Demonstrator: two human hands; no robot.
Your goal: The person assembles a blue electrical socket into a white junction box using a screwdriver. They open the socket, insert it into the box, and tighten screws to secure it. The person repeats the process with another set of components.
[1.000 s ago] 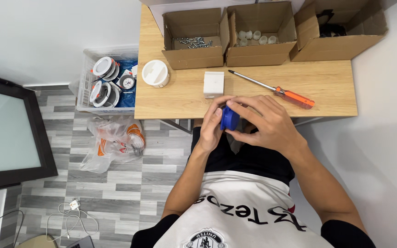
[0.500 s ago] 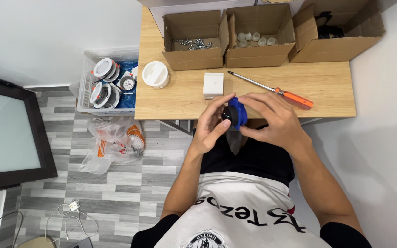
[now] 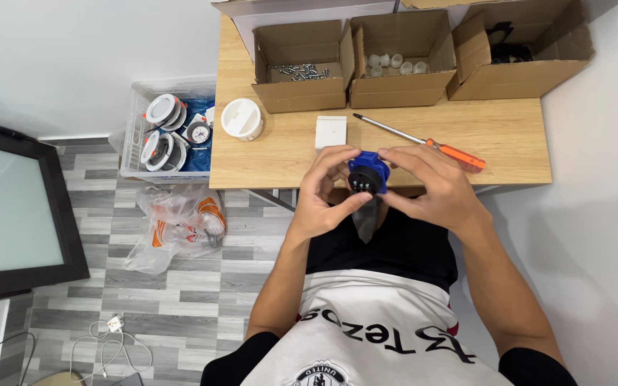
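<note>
The hands [image 3: 380, 187] cover the blue and black part's [image 3: 366, 174] sides, and the rightmost box's [image 3: 520, 46] dark contents stay unclear.

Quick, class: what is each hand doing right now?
Left hand: fingers closed around the blue and black plug.
Right hand: fingers on the same plug, holding its other side.

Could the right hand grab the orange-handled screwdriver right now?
Probably not yet: the right hand and left hand both hold the blue round part. The orange-handled screwdriver lies uncovered just beyond.
</note>
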